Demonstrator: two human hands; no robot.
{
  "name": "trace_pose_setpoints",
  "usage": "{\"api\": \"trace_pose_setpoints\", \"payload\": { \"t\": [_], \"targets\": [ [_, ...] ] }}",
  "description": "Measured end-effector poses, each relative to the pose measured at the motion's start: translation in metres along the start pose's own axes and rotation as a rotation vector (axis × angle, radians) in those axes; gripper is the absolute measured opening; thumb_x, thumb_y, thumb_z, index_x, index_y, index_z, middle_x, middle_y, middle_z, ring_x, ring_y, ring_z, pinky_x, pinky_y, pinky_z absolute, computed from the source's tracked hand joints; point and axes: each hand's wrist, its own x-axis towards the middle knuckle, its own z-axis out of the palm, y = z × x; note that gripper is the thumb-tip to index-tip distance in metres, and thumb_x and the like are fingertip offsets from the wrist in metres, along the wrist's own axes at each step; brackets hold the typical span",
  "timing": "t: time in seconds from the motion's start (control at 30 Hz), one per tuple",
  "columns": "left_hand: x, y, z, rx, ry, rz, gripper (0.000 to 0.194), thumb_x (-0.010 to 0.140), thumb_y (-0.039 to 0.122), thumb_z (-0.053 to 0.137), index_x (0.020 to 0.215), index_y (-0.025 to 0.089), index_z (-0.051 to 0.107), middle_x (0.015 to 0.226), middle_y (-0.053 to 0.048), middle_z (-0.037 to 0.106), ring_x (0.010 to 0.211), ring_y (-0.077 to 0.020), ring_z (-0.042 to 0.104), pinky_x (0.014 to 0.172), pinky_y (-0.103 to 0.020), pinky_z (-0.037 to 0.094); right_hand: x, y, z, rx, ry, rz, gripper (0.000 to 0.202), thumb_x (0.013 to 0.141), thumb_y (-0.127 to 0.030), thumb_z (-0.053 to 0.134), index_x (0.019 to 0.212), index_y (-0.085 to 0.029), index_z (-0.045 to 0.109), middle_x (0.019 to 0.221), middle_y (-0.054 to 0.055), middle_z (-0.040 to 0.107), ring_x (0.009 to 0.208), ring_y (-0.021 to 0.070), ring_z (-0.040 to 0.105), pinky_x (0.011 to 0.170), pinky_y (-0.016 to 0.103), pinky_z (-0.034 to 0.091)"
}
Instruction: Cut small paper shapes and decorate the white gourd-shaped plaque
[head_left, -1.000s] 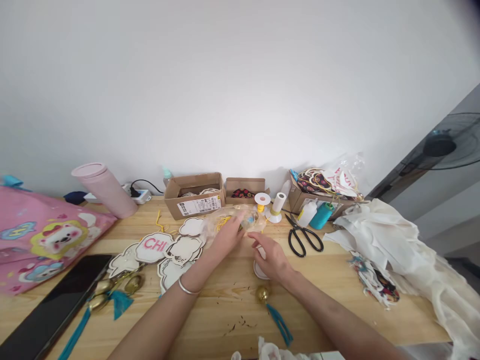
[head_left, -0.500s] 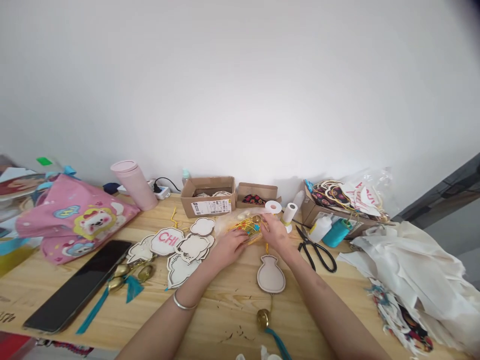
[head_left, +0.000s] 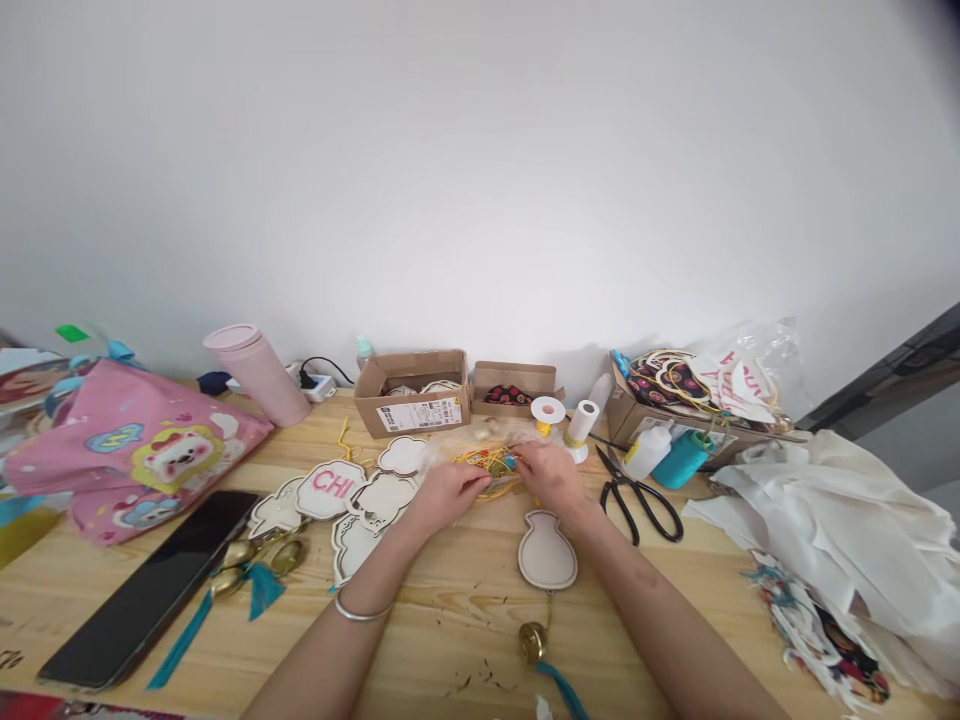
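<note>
A bundle of yellow cords (head_left: pixel 491 462) with red and teal pieces lies in a clear plastic bag (head_left: pixel 469 440) at the middle of the table. My left hand (head_left: pixel 450 492) pinches at the near left side of the cords. On the other side my right hand (head_left: pixel 553 478) has its fingers closed on the cords beside a teal piece; its fingertips are partly hidden. Just below my right wrist lies a pale gourd-shaped plaque (head_left: pixel 547 550), with a brass bell (head_left: pixel 533 641) and a teal ribbon (head_left: pixel 562 688) hanging from it.
Pale wooden plaques (head_left: pixel 382 495), gold bells (head_left: pixel 285 555) and a black phone (head_left: pixel 150 590) lie left. Behind are a cardboard box (head_left: pixel 412 412) and white spools (head_left: pixel 581 425). Black scissors (head_left: pixel 637 500), teal thread (head_left: pixel 681 462) and white cloth (head_left: pixel 840 540) are right.
My left fingers have drawn together into a pinch at the cords. My right hand has come slightly down and nearer, its fingers closing on the cords. The view has shifted a little.
</note>
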Motion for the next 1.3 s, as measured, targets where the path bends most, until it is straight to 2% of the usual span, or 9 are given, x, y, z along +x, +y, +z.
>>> {"api": "trace_pose_setpoints", "payload": {
  "t": [0.17,0.33,0.53,0.63,0.73,0.87,1.07,1.3],
  "targets": [
    [0.000,-0.008,0.000,0.004,0.123,-0.083,0.027,0.086,0.027,0.041,0.094,0.018,0.066,0.094,-0.007,0.070,0.086,-0.0190,0.062,0.079,-0.034,0.048,0.000,-0.004,-0.001,-0.060,-0.042,0.023,0.024,0.085,-0.022,0.044,0.095,-0.022,0.066,0.090,0.007,0.070,0.080,0.0216,0.064,0.064,0.029,0.045],
    [0.000,-0.018,0.008,0.025,0.126,-0.117,0.025,0.077,0.020,0.055,0.099,0.016,0.064,0.105,-0.011,0.065,0.098,-0.0247,0.058,0.087,-0.042,0.045,0.000,-0.005,0.002,-0.103,-0.039,0.067,0.023,0.085,-0.023,0.046,0.101,-0.021,0.063,0.091,0.008,0.070,0.080,0.0218,0.064,0.064,0.029,0.045],
    [-0.002,-0.017,0.011,0.011,0.132,-0.103,0.053,0.068,0.015,0.062,0.120,0.018,0.051,0.120,-0.011,0.057,0.110,-0.0245,0.052,0.094,-0.042,0.040,-0.001,-0.006,0.000,-0.117,0.003,0.066,0.034,0.081,-0.019,0.051,0.115,-0.018,0.052,0.101,0.009,0.066,0.083,0.0219,0.063,0.063,0.028,0.046],
    [-0.002,-0.014,0.009,0.010,0.149,-0.104,0.058,0.069,0.018,0.061,0.125,0.018,0.045,0.123,-0.011,0.054,0.113,-0.0248,0.049,0.096,-0.044,0.038,-0.002,-0.008,-0.002,-0.099,0.009,0.033,0.037,0.081,-0.018,0.051,0.118,-0.021,0.051,0.111,0.008,0.062,0.089,0.0213,0.061,0.064,0.028,0.046],
    [-0.002,-0.016,0.009,0.021,0.167,-0.108,0.045,0.075,0.022,0.056,0.120,0.018,0.051,0.121,-0.011,0.056,0.111,-0.0247,0.050,0.095,-0.045,0.038,-0.003,-0.009,-0.005,-0.081,0.002,0.004,0.030,0.082,-0.015,0.049,0.109,-0.023,0.059,0.111,0.005,0.062,0.092,0.0196,0.060,0.064,0.026,0.046],
    [0.002,-0.021,0.013,0.044,0.185,-0.122,0.025,0.081,0.020,0.048,0.101,0.018,0.063,0.107,-0.010,0.063,0.100,-0.0225,0.057,0.089,-0.042,0.043,-0.003,-0.012,-0.007,-0.066,0.003,-0.017,0.024,0.083,-0.014,0.048,0.099,-0.022,0.064,0.105,0.005,0.064,0.091,0.0186,0.060,0.064,0.025,0.045],
    [0.010,-0.018,0.019,0.069,0.221,-0.193,0.023,0.078,0.023,0.056,0.098,0.018,0.065,0.095,-0.009,0.068,0.092,-0.0245,0.059,0.083,-0.042,0.045,-0.002,-0.014,-0.004,-0.051,-0.010,-0.044,0.021,0.083,-0.017,0.049,0.094,-0.022,0.066,0.098,0.004,0.066,0.088,0.0187,0.061,0.064,0.024,0.045],
    [0.007,-0.009,0.016,0.004,0.235,-0.281,0.026,0.074,0.014,0.059,0.098,0.020,0.065,0.082,-0.004,0.071,0.082,-0.0214,0.063,0.076,-0.038,0.049,-0.003,-0.012,-0.006,-0.052,-0.013,-0.031,0.022,0.084,-0.018,0.048,0.094,-0.022,0.066,0.100,0.004,0.066,0.089,0.0179,0.061,0.066,0.024,0.045]
  ]
}}
